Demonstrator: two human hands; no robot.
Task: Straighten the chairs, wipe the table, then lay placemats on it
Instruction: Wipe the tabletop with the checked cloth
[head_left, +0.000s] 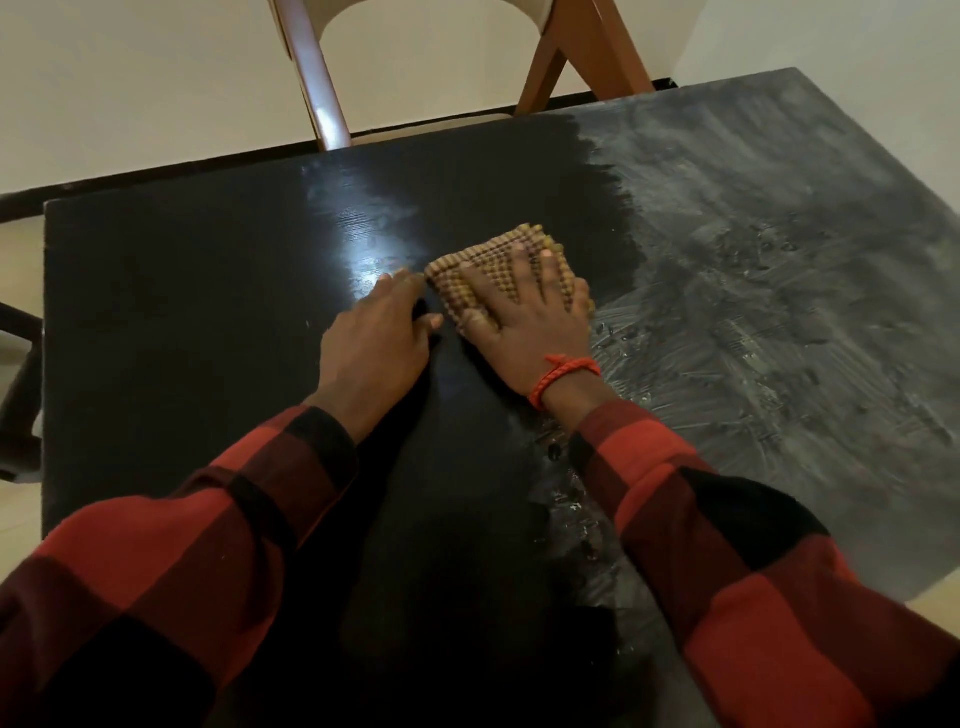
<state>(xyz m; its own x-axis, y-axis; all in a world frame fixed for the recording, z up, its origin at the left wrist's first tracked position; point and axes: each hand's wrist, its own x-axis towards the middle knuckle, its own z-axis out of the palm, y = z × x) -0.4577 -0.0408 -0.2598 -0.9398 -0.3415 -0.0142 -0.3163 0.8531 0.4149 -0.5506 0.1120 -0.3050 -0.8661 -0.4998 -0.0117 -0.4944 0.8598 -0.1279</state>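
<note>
My sleeves (171, 561) are reaching over the surface (182, 291); my right hand (524, 317) is pressing spread fingers on the cloth (483, 260), left hand (374, 338) resting flat beside it. I should be overlapping strokes, I judge.

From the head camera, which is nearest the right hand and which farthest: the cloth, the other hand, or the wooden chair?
1. Cloth: directly under the right hand.
2. Left hand: just beside it, on the table.
3. Wooden chair: beyond the table's far edge.

My sleeves (727, 525) are red and black plaid, reaching to both wrists. A red braided cord bracelet (563, 375) circles my right wrist. Beyond the table's far edge, a pale floor (156, 104) meets a dark strip (182, 171).
</note>
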